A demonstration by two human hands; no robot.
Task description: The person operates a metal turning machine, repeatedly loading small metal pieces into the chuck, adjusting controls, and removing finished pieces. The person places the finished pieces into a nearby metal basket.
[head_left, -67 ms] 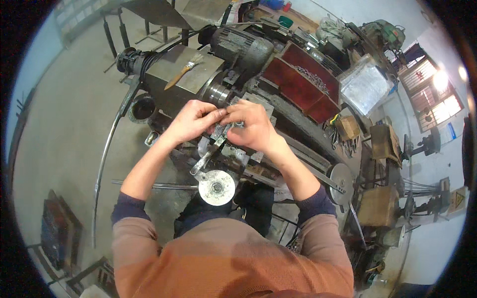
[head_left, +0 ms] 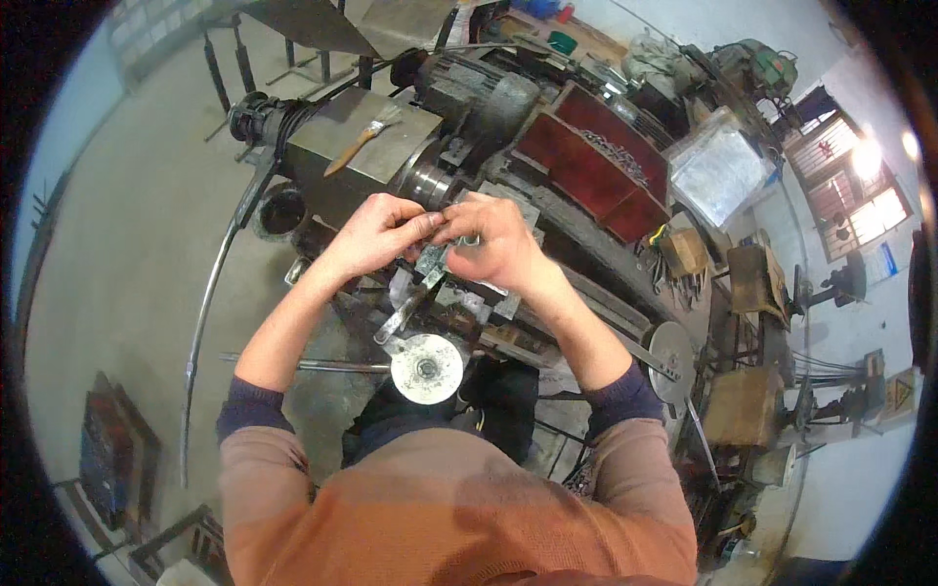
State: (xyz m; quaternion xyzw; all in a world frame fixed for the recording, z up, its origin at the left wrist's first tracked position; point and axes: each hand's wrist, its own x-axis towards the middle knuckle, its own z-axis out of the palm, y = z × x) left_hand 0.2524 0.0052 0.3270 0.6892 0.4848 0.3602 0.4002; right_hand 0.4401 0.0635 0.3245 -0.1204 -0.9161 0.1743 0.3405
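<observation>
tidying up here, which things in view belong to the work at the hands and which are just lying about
Likely in use:
left hand and right hand, close together, grip hidden
round spindle, just beyond them
pale handwheel, nearer the body

Probably just lying about:
brush, on the metal housing
brown box, off to the right

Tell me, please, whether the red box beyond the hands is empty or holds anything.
Not empty: small metal pieces lie inside the red box, though exactly how full it is, I cannot tell.

Machine housing top (head_left: 405, 148): wooden-handled brush (head_left: 350, 151) lying flat | red tray (head_left: 562, 161): small metal parts (head_left: 616, 151) heaped inside
</observation>
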